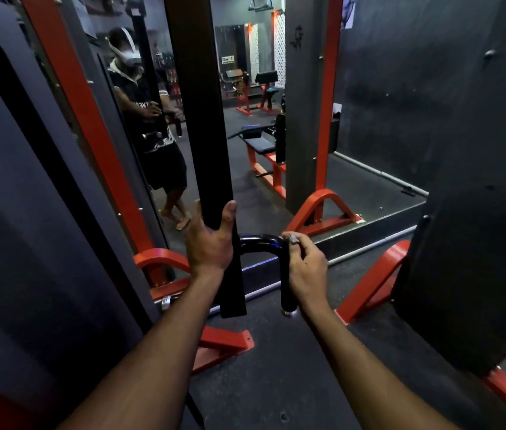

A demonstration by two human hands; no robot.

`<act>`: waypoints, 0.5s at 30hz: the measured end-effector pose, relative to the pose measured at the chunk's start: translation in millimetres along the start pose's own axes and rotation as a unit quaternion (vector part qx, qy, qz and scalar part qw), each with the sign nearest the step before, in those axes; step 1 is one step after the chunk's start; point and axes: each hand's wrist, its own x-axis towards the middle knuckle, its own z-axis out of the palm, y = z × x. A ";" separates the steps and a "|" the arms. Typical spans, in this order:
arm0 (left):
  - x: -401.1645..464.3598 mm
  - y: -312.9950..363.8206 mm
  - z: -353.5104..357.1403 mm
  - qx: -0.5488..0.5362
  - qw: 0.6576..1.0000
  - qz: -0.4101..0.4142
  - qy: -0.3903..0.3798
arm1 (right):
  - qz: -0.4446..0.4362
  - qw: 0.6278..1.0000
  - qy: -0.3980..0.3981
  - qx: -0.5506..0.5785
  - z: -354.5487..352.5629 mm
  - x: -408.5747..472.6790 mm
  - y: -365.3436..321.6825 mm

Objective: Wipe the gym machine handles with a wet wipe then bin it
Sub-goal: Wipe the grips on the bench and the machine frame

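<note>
Bracing the black upright pad with the left hand, fingers wrapped round it — steadying. At three o'clock, right hand curled on the handle, pinching a small grey wad, likely the wipe.

Not much legible here tbh. The white print on the black t-shirt in the mirror is mirrored and partly hidden. The small white wall sign far back is too blurry.

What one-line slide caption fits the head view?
Left hand grips black upright post; right hand wipes curved black metal handle.
</note>
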 end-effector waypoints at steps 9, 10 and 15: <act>2.6 -5.4 0.7 0.003 1.000 0.009 -0.003 | -0.350 0.902 -0.119 -0.224 35.2 2.9 -27.5; 2.6 -5.3 0.5 0.003 1.000 0.009 -0.001 | -0.358 0.899 -0.125 -0.217 29.8 3.4 -27.1; 1.7 -7.4 0.2 0.037 0.999 0.019 0.004 | -0.341 0.926 -0.056 -0.151 -3.5 -0.7 5.2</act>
